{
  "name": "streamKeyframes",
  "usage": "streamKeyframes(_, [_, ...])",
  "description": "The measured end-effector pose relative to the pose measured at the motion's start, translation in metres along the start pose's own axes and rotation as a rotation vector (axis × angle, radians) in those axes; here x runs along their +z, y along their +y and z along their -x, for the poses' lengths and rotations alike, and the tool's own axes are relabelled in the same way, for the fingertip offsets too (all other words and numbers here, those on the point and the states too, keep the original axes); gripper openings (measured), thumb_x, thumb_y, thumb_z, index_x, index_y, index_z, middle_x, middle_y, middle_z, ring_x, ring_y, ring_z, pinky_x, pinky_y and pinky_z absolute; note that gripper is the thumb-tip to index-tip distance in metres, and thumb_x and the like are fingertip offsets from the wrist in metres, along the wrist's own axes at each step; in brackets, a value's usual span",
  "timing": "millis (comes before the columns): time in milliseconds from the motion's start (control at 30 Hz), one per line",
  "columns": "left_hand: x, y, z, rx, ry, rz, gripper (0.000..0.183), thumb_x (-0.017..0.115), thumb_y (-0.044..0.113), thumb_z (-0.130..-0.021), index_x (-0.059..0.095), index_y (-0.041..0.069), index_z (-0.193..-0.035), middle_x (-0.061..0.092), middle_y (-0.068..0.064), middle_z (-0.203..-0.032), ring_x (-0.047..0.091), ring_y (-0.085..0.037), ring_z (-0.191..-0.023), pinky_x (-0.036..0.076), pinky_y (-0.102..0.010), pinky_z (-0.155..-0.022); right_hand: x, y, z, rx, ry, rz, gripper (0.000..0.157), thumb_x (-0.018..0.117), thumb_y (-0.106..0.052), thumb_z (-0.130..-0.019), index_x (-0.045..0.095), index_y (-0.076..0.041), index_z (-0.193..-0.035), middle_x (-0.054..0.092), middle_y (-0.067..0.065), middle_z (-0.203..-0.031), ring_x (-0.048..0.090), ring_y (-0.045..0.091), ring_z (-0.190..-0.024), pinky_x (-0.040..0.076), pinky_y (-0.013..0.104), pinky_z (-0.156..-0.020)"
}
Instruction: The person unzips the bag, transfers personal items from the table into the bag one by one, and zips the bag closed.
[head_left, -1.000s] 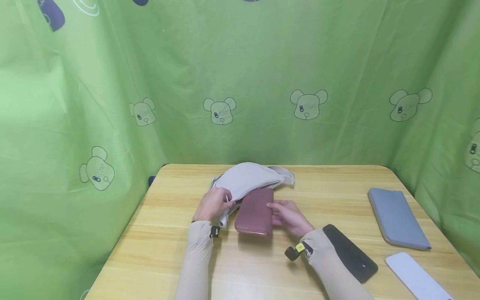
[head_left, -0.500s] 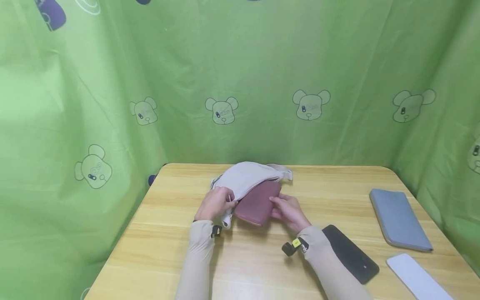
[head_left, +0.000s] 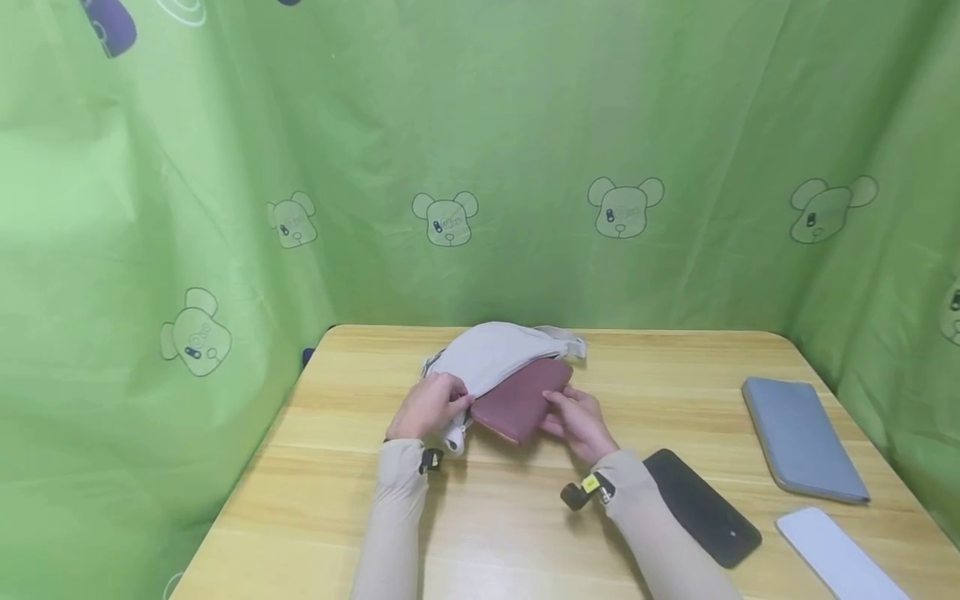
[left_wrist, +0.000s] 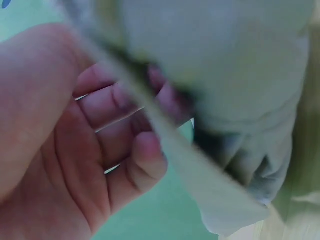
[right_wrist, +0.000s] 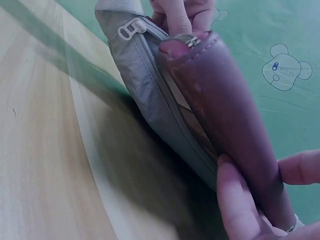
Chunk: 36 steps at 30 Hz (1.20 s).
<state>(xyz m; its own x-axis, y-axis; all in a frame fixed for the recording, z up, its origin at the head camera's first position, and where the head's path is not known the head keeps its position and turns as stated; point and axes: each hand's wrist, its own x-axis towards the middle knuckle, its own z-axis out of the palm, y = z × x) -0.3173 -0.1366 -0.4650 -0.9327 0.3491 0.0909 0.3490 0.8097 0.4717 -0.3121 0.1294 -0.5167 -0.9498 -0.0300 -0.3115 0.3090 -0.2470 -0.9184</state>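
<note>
A light grey waist bag [head_left: 487, 354] lies near the back of the table, its zip open. In the right wrist view its zip pull [right_wrist: 131, 29] shows at one end of the opening. My left hand [head_left: 427, 407] grips the bag's edge at the near left corner; up close, the fingers [left_wrist: 147, 155] curl at that edge. Between the thumb and fingers of my right hand [head_left: 581, 423] is a maroon zip wallet [head_left: 517, 400], pinched by its right side. The wallet is tilted at the bag's mouth, its far edge hidden by the bag's front edge.
To the right lie a flat black object [head_left: 705, 508] with a small round mark, partly under the right sleeve, a blue-grey zip case [head_left: 806, 442] and a flat white object [head_left: 836, 550] cut by the frame. Green curtains [head_left: 525, 167] stand behind the wooden table [head_left: 495, 533].
My right hand has moved the maroon wallet away from me and turned it, so more of it lies inside the bag's opening. The left hand keeps its grip on the bag's edge.
</note>
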Motion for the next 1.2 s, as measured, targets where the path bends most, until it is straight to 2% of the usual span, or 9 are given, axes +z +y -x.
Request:
streamKeyframes(200, [-0.003,0.002,0.000,0.009,-0.039,0.037,0.019,0.068,0.027,-0.098,0.077,0.016,-0.086,0.071,0.007,-0.075,0.060,-0.006,-0.062,0.051,-0.025,-0.061,0.000,-0.001,0.002,0.008,0.007,-0.008,0.061,0.056,-0.013,-0.103,0.030,0.009,-0.154,0.047,0.035,-0.150,0.075,0.015,-0.089,0.062,0.033,-0.090])
streamKeyframes(433, [-0.005,0.007,0.000,0.036,0.003,-0.003,0.014,0.072,0.025,-0.093,0.080,0.014,-0.092,0.079,0.001,-0.089,0.064,-0.006,-0.073,0.055,-0.026,-0.072,0.004,-0.003,0.004,0.005,0.063,0.016,0.068,0.059,-0.012,-0.102,0.024,0.010,-0.156,0.050,0.035,-0.145,0.073,0.014,-0.083,0.063,0.030,-0.084])
streamKeyframes(667, [-0.005,0.012,-0.001,0.050,0.016,-0.014,0.012,0.074,0.024,-0.091,0.081,0.014,-0.090,0.080,-0.001,-0.091,0.066,-0.007,-0.075,0.056,-0.026,-0.072,0.010,0.000,0.005,-0.021,0.121,0.023,0.070,0.063,-0.011,-0.100,0.024,0.011,-0.154,0.052,0.037,-0.142,0.074,0.015,-0.078,0.064,0.032,-0.081])
streamKeyframes(800, [-0.001,0.012,-0.003,0.046,0.010,-0.042,0.009,0.075,0.024,-0.088,0.079,0.017,-0.084,0.079,0.003,-0.085,0.067,-0.008,-0.074,0.057,-0.028,-0.076,0.011,0.005,0.004,-0.026,0.124,0.038,0.070,0.064,-0.010,-0.100,0.024,0.010,-0.154,0.050,0.036,-0.143,0.074,0.016,-0.079,0.064,0.034,-0.082])
streamKeyframes(967, [0.012,0.010,-0.008,0.040,0.001,-0.119,0.008,0.077,0.026,-0.084,0.076,0.018,-0.082,0.076,0.006,-0.081,0.065,-0.009,-0.075,0.055,-0.032,-0.077,0.012,0.011,0.004,-0.023,0.132,0.048,0.071,0.065,-0.010,-0.099,0.024,0.009,-0.153,0.051,0.035,-0.141,0.074,0.016,-0.078,0.064,0.035,-0.081])
streamKeyframes(1100, [0.022,0.008,-0.010,0.015,0.024,-0.136,0.012,0.078,0.023,-0.082,0.073,0.016,-0.090,0.072,0.007,-0.078,0.064,-0.011,-0.075,0.054,-0.033,-0.074,0.012,0.014,0.003,-0.029,0.132,0.042,0.070,0.066,-0.010,-0.098,0.024,0.008,-0.152,0.050,0.034,-0.142,0.074,0.016,-0.079,0.064,0.035,-0.082])
streamKeyframes(1200, [0.028,0.009,-0.012,0.028,0.048,-0.147,0.008,0.078,0.020,-0.084,0.070,0.016,-0.084,0.068,0.007,-0.071,0.063,-0.012,-0.072,0.053,-0.033,-0.071,0.011,0.017,0.003,-0.031,0.124,0.035,0.071,0.065,-0.010,-0.099,0.023,0.007,-0.153,0.050,0.034,-0.142,0.074,0.016,-0.081,0.064,0.035,-0.083])
